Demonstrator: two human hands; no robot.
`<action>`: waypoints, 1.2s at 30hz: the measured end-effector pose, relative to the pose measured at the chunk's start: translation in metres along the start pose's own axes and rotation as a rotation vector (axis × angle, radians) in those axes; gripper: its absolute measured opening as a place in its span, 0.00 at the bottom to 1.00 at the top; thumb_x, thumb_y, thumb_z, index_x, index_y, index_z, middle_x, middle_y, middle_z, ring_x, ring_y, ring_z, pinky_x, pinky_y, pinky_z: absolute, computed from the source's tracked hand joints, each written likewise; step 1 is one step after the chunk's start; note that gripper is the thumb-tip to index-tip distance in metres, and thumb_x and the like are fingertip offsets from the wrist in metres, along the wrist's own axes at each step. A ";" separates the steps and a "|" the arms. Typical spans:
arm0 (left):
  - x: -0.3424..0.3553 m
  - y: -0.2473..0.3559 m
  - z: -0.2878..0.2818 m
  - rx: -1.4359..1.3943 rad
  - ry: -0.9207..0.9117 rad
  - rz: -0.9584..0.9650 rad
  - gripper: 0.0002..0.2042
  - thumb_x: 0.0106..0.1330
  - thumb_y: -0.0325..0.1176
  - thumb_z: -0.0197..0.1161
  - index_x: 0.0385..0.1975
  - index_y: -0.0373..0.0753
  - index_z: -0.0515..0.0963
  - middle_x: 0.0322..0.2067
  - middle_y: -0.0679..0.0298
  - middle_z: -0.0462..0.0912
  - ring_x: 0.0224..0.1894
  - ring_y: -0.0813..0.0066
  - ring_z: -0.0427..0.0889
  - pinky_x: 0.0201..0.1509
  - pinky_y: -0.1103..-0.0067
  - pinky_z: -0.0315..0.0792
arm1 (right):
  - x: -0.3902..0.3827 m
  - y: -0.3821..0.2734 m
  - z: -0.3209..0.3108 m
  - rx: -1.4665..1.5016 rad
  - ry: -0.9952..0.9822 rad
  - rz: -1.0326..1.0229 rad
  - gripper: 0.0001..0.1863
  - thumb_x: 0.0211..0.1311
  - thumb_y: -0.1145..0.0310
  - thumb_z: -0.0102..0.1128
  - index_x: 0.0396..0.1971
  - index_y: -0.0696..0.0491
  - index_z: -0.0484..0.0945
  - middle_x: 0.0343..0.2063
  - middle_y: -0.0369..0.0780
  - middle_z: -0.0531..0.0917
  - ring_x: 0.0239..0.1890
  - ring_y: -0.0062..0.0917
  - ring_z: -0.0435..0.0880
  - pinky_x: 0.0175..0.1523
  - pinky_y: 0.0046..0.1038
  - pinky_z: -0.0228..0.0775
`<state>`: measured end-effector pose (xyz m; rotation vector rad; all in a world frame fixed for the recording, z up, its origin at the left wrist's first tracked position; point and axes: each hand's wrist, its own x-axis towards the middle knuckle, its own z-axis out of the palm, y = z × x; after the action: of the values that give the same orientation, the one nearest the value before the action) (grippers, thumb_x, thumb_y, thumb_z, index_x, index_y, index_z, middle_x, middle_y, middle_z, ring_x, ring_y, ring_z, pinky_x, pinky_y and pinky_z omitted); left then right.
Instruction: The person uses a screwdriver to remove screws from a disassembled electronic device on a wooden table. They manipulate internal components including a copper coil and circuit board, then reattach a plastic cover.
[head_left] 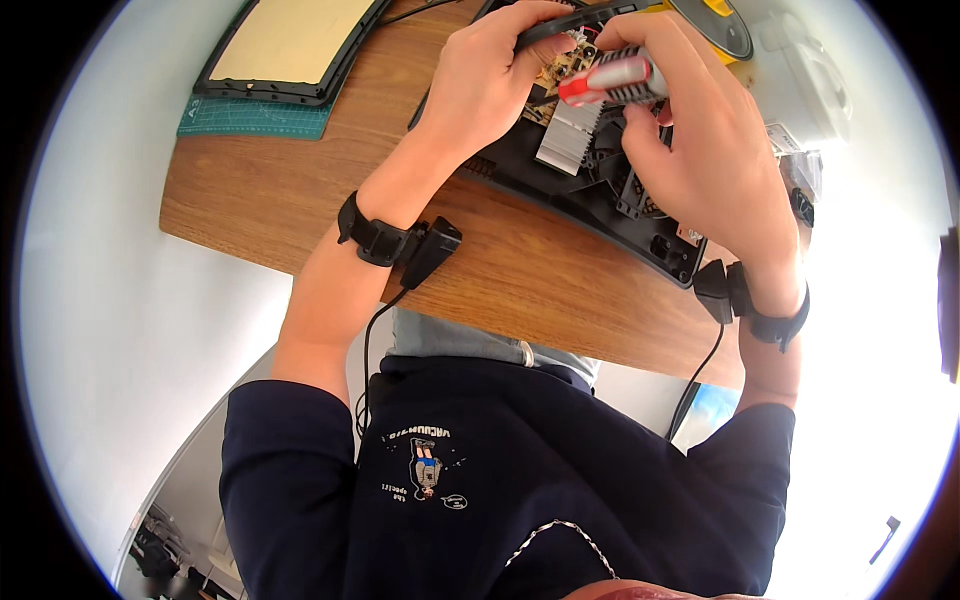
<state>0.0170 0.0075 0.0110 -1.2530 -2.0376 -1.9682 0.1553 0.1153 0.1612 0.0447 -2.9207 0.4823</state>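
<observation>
A black appliance housing lies opened on the table, its inside facing up. Inside it are a circuit board, a finned silver heatsink and part of a black fan. My right hand is closed around a red and grey screwdriver, held over the board with its handle slightly blurred. The screwdriver's tip is hard to make out. At the housing's far side, my left hand has its thumb and fingers closed on a dark curved strip; whether this belongs to the housing I cannot tell.
A black frame with a cream panel rests on a green cutting mat at the far left of the wooden table. Beyond my right hand are a yellow and black round item and a white container. Cables hang from both wrist straps.
</observation>
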 end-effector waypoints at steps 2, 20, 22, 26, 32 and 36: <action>0.000 0.000 0.000 0.002 0.009 0.010 0.13 0.72 0.24 0.61 0.54 0.31 0.78 0.44 0.53 0.86 0.47 0.65 0.86 0.52 0.75 0.77 | -0.005 0.011 0.015 -0.058 0.067 -0.068 0.21 0.63 0.67 0.71 0.53 0.54 0.75 0.41 0.42 0.86 0.40 0.35 0.87 0.42 0.31 0.79; -0.003 -0.006 0.000 0.079 0.067 0.079 0.14 0.70 0.33 0.68 0.51 0.37 0.82 0.38 0.56 0.87 0.36 0.61 0.85 0.42 0.74 0.77 | -0.005 0.035 0.019 0.043 0.139 -0.139 0.19 0.66 0.60 0.70 0.53 0.50 0.79 0.40 0.44 0.84 0.36 0.36 0.86 0.40 0.30 0.79; -0.004 -0.007 0.000 0.087 0.073 0.107 0.14 0.70 0.34 0.68 0.52 0.37 0.82 0.39 0.56 0.88 0.38 0.64 0.86 0.43 0.75 0.77 | -0.004 0.028 0.018 -0.093 0.074 -0.016 0.17 0.69 0.62 0.68 0.54 0.50 0.79 0.40 0.43 0.85 0.36 0.33 0.86 0.41 0.29 0.79; 0.000 0.011 0.000 -0.001 -0.006 -0.069 0.14 0.72 0.23 0.61 0.55 0.31 0.78 0.44 0.54 0.86 0.46 0.67 0.87 0.50 0.76 0.78 | 0.002 0.036 0.009 -0.085 0.037 -0.104 0.16 0.66 0.68 0.67 0.50 0.55 0.76 0.39 0.46 0.84 0.38 0.39 0.86 0.40 0.35 0.78; 0.001 0.004 0.004 -0.044 -0.022 -0.057 0.14 0.72 0.22 0.61 0.55 0.31 0.78 0.43 0.55 0.87 0.46 0.69 0.87 0.50 0.76 0.79 | 0.001 0.021 -0.019 -0.042 -0.195 -0.015 0.19 0.63 0.70 0.68 0.51 0.57 0.73 0.39 0.48 0.83 0.41 0.44 0.86 0.42 0.38 0.78; -0.002 0.004 -0.001 0.009 -0.013 -0.058 0.14 0.72 0.22 0.60 0.55 0.31 0.77 0.43 0.55 0.87 0.46 0.69 0.87 0.50 0.76 0.79 | 0.001 0.033 0.002 0.113 -0.111 0.006 0.23 0.63 0.66 0.71 0.53 0.57 0.72 0.37 0.48 0.83 0.37 0.44 0.86 0.41 0.38 0.78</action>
<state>0.0198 0.0056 0.0134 -1.2223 -2.1097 -1.9778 0.1519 0.1461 0.1486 0.0811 -2.9988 0.6666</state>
